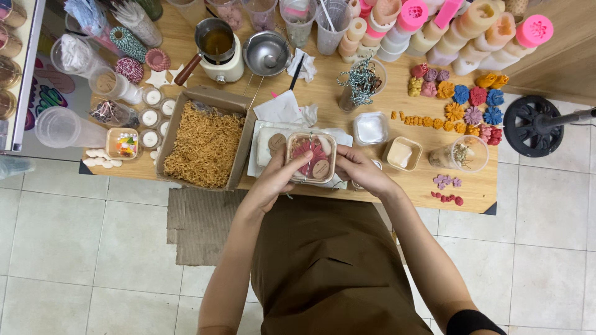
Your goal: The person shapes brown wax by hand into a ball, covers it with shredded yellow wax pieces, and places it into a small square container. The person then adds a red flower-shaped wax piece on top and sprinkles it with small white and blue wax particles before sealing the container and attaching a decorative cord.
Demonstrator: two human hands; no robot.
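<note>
A small clear plastic box (pixel 311 156) with red shapes and round brown tags inside is held between both hands above the wooden table's (pixel 347 198) near edge. My left hand (pixel 274 180) grips its left side with fingers curled over the rim. At the box's right side, my right hand (pixel 359 170) clasps the edge. Under the box lies white paper with another flat pack (pixel 270 144).
A cardboard box of shredded brown paper (pixel 206 144) sits left of the hands. Small white candles (pixel 150 118), clear cups (pixel 62 129), a melting pot (pixel 218 49), coloured wax flowers (pixel 462 102), twine (pixel 360 79) and moulds (pixel 434 25) crowd the table. A black stand base (pixel 532 124) is at the right.
</note>
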